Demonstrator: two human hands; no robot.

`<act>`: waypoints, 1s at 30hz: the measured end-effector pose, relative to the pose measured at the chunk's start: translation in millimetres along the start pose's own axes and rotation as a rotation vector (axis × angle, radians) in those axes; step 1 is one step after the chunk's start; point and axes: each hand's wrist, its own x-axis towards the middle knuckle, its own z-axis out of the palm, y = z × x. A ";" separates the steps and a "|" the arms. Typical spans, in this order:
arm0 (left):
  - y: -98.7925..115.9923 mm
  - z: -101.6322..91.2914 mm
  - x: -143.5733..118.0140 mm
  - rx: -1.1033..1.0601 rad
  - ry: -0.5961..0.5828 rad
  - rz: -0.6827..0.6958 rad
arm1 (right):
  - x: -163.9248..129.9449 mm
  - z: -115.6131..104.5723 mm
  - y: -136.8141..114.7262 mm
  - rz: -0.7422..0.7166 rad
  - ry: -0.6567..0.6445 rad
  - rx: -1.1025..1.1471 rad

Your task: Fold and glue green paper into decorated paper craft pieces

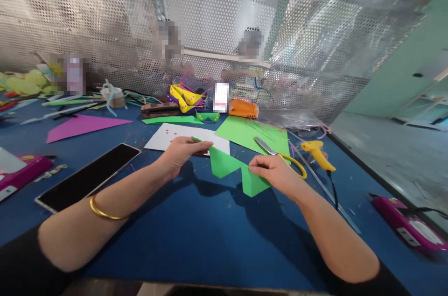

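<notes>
A cut piece of green paper (pixel 224 164), folded with angular notches, hangs above the blue table between my two hands. My left hand (pixel 185 149) pinches its upper left end, the thumb and fingers closed on it. At the other end my right hand (pixel 268 169) grips the paper near its right side. Scissors (pixel 292 165) with yellow handles lie just behind my right hand, partly on a light green sheet (pixel 238 132). Behind my left hand is a white sheet (pixel 159 137) bearing small pink dots.
A yellow glue gun (pixel 318 153) and a magenta device (pixel 409 221) are on the right. Leftward lie a dark tablet-like device (pixel 91 174) and a purple paper sheet (pixel 84 127). Yellow paper shapes (pixel 185 97) and an orange pouch (pixel 243 108) stand before the perforated screen (pixel 217 6).
</notes>
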 end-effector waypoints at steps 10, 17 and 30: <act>-8.6 5.2 -6.1 -0.051 0.069 0.043 | -3.0 10.6 -0.6 0.015 -0.003 -0.078; -7.9 6.3 -7.7 0.027 0.034 0.067 | -2.3 3.5 2.9 -0.104 0.074 -0.190; -1.9 10.6 -34.4 1.294 0.029 1.357 | -16.2 25.6 -11.4 -0.774 0.367 -0.835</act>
